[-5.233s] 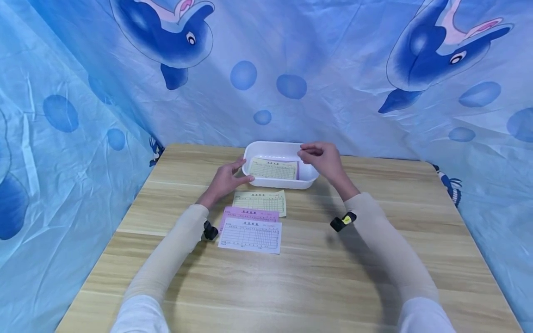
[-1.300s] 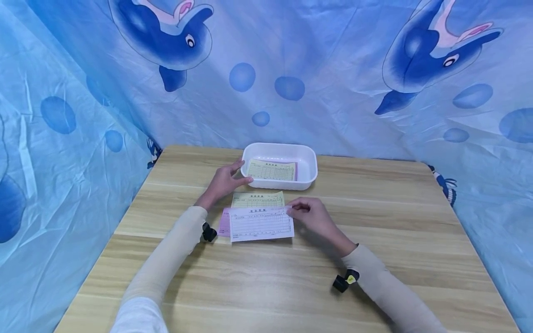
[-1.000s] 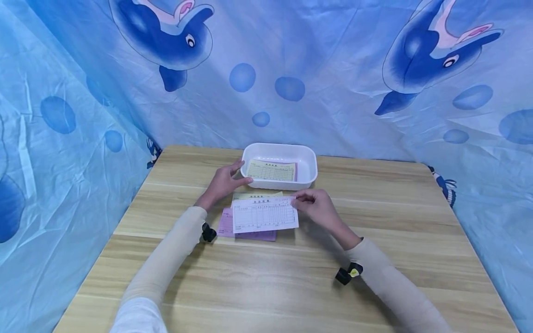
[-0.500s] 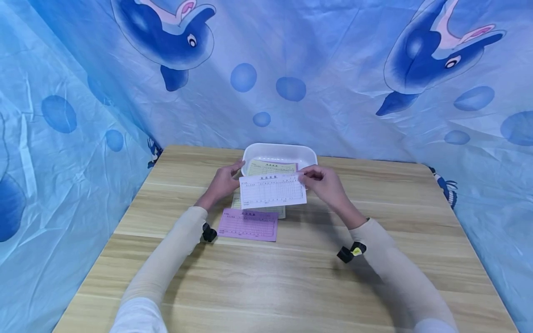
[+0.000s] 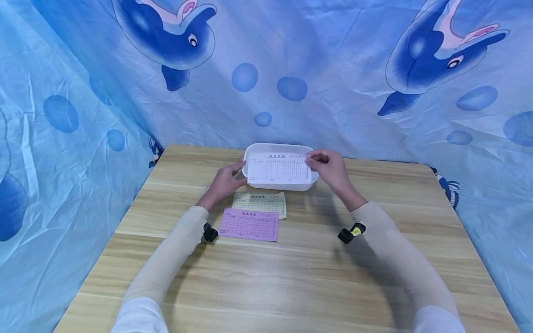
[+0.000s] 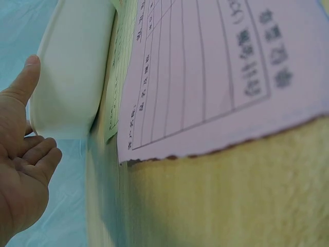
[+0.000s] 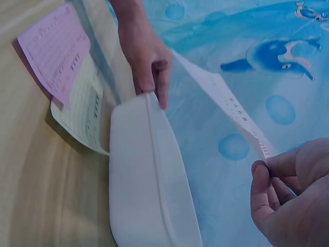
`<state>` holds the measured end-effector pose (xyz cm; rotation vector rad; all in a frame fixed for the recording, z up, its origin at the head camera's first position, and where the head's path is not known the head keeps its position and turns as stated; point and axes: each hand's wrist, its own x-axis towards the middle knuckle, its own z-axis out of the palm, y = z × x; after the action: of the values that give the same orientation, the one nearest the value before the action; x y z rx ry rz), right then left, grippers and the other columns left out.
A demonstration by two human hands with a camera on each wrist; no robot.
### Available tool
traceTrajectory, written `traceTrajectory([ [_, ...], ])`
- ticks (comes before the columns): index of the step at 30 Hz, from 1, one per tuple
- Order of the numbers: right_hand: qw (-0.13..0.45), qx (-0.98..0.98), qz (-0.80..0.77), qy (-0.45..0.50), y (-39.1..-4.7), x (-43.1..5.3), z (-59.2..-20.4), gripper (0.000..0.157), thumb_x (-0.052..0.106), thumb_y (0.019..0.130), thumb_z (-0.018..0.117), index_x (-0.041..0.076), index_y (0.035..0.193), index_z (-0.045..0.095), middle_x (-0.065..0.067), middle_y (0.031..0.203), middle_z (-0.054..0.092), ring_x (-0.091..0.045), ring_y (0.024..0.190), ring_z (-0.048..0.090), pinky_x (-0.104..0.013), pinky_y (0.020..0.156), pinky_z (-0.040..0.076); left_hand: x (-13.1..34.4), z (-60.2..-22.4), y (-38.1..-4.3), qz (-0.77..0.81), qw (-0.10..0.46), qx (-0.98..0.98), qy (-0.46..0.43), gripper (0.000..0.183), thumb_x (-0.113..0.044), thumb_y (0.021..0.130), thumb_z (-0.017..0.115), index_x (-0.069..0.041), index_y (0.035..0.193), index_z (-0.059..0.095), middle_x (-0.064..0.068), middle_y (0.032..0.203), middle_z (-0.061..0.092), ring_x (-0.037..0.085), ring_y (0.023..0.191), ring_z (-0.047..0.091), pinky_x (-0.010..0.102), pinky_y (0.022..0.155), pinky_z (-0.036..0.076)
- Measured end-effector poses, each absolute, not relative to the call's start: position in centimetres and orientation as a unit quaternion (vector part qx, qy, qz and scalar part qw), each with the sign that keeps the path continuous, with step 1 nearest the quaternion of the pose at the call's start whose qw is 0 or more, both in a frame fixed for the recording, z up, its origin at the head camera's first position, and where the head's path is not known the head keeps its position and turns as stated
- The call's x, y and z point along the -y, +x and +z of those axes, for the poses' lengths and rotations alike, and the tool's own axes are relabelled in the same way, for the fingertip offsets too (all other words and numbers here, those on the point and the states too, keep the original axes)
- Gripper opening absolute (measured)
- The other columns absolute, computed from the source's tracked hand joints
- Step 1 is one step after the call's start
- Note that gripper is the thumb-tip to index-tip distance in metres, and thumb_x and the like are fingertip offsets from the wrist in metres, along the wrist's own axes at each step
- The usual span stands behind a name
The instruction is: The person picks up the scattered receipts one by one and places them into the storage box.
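Observation:
My right hand (image 5: 331,170) pinches a white printed receipt slip (image 5: 278,169) by its right end. The slip is above the white plastic tray (image 5: 279,187), hiding most of its inside. In the right wrist view, the slip (image 7: 226,100) slants clear of the tray's rim, held between thumb and fingers. My left hand (image 5: 225,181) grips the tray's left end; in the right wrist view its thumb and fingers straddle the rim. The slips seen earlier inside the tray are hidden now.
In front of the tray, a pale green slip (image 5: 272,203) lies on the wooden table (image 5: 266,286). A pink slip (image 5: 248,225) overlaps its near edge. Behind the table hangs a blue dolphin-print curtain (image 5: 341,101).
My right hand has lifted the white slip off the pink one and carried it away from me, over the tray. The left hand has stayed at the tray's left end.

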<state>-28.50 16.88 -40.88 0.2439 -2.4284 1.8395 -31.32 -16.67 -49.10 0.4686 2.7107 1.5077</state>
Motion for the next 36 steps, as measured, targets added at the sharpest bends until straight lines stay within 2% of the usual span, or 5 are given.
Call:
traceTrajectory([
  [10, 0.068, 0.809, 0.582, 0.042, -31.5, -16.7, -41.2, 0.023, 0.013, 0.097, 0.072, -0.003, 0.113, 0.074, -0.017, 0.102, 0.074, -0.009, 0.081, 0.07, -0.031, 0.079, 0.065, 16.8, -48.9, -31.3, 0.481, 0.018, -0.865, 0.142, 0.087, -0.039, 0.085, 0.084, -0.003, 0.152, 0.043, 0.014, 0.164, 0.033, 0.029, 0.149, 0.037, 0.042, 0.12, 0.039],
  [16, 0.076, 0.831, 0.55, 0.028, -33.0, -16.3, -42.2, 0.021, 0.012, 0.097, 0.071, -0.003, 0.111, 0.074, -0.023, 0.103, 0.075, -0.032, 0.088, 0.075, -0.048, 0.085, 0.064, 16.8, -48.9, -31.3, 0.477, 0.023, -0.867, 0.14, 0.087, -0.041, 0.085, 0.083, -0.005, 0.153, 0.043, 0.009, 0.164, 0.033, 0.028, 0.149, 0.037, 0.04, 0.12, 0.04],
  [19, 0.071, 0.841, 0.536, 0.015, -33.7, -16.1, -42.9, 0.019, 0.013, 0.096, 0.071, -0.001, 0.109, 0.075, -0.019, 0.101, 0.076, -0.035, 0.091, 0.074, -0.042, 0.081, 0.065, 16.8, -49.0, -31.3, 0.478, 0.021, -0.867, 0.14, 0.087, -0.042, 0.085, 0.083, -0.005, 0.153, 0.043, 0.01, 0.164, 0.033, 0.028, 0.149, 0.037, 0.041, 0.12, 0.04],
  [24, 0.065, 0.851, 0.52, -0.005, -34.7, -15.8, -43.9, 0.018, 0.014, 0.096, 0.072, 0.001, 0.108, 0.076, -0.017, 0.101, 0.076, -0.023, 0.084, 0.074, -0.028, 0.072, 0.064, 16.9, -49.1, -31.3, 0.481, 0.022, -0.865, 0.141, 0.088, -0.043, 0.085, 0.083, -0.006, 0.153, 0.043, 0.012, 0.164, 0.032, 0.03, 0.149, 0.036, 0.043, 0.12, 0.038],
  [36, 0.049, 0.855, 0.516, -0.004, -35.6, -14.8, -45.4, 0.02, 0.011, 0.093, 0.074, -0.002, 0.108, 0.075, -0.02, 0.103, 0.076, -0.025, 0.083, 0.076, -0.03, 0.072, 0.065, 16.8, -49.2, -31.2, 0.481, 0.02, -0.865, 0.14, 0.085, -0.039, 0.086, 0.083, -0.006, 0.153, 0.043, 0.011, 0.165, 0.032, 0.027, 0.15, 0.034, 0.042, 0.121, 0.037],
])
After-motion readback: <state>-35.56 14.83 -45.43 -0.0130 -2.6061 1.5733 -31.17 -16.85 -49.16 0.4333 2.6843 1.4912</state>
